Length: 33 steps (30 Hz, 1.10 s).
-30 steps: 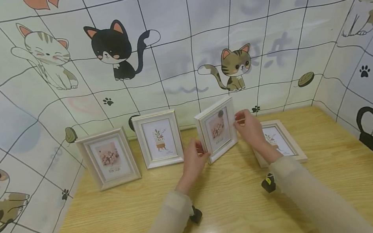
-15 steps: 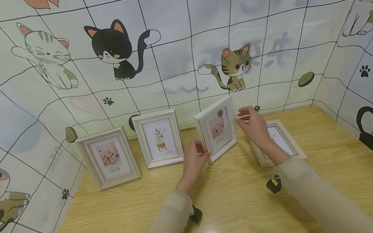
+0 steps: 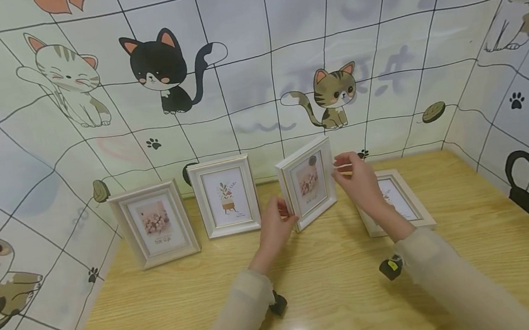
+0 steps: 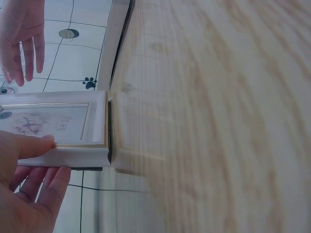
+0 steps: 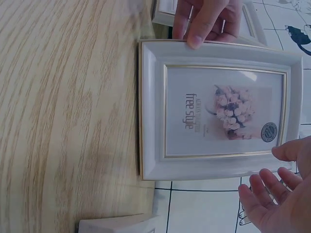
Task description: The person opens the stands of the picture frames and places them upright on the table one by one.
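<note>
A white picture frame [image 3: 308, 181] with a gold inner line and a pink flower print stands upright on the table, turned at an angle. My left hand [image 3: 275, 222] pinches its left side low down, thumb on the front and fingers behind, as the left wrist view shows. Beside the opposite edge is my right hand [image 3: 358, 180]. In the right wrist view the thumb of that right hand [image 5: 286, 194] comes close to the frame's border, with the fingers loosely extended; whether it touches I cannot tell. The left wrist view shows this right hand [image 4: 22, 36] apart from the frame.
On the left stand a beige flower-print frame [image 3: 134, 234] and a white plant-print frame [image 3: 200, 202]. Another light wooden-looking frame [image 3: 413, 197] is at the right, partly behind my right forearm. Behind the wooden table [image 3: 334, 302] hangs a cat-patterned backdrop [image 3: 252, 76].
My right hand has drawn away from the frame's right edge to the right, then come slightly back toward it. The left hand and all the frames stay in place.
</note>
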{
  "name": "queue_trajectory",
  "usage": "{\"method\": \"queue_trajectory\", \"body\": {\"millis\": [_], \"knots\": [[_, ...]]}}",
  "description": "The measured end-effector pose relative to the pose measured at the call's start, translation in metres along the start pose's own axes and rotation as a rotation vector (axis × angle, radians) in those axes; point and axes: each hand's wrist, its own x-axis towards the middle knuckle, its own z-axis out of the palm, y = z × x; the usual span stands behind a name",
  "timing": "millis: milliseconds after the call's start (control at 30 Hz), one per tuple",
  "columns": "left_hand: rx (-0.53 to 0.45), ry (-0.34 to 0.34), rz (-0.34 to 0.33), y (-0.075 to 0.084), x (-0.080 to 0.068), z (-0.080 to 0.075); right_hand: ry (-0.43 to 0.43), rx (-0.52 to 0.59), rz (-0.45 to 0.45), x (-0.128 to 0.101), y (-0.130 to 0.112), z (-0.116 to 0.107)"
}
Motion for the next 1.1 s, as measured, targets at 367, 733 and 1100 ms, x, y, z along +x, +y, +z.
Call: {"method": "queue_trajectory", "body": {"millis": [367, 733, 1100], "knots": [[-0.001, -0.002, 0.001, 0.000, 0.000, -0.001, -0.024, 0.062, -0.039, -0.010, -0.011, 0.006], [0.012, -0.004, -0.009, 0.000, 0.001, -0.001, -0.055, 0.078, -0.080, -0.016, -0.020, 0.013], [-0.001, -0.005, -0.009, 0.001, 0.000, -0.001, -0.072, 0.077, -0.099, -0.020, -0.032, 0.020]]}}
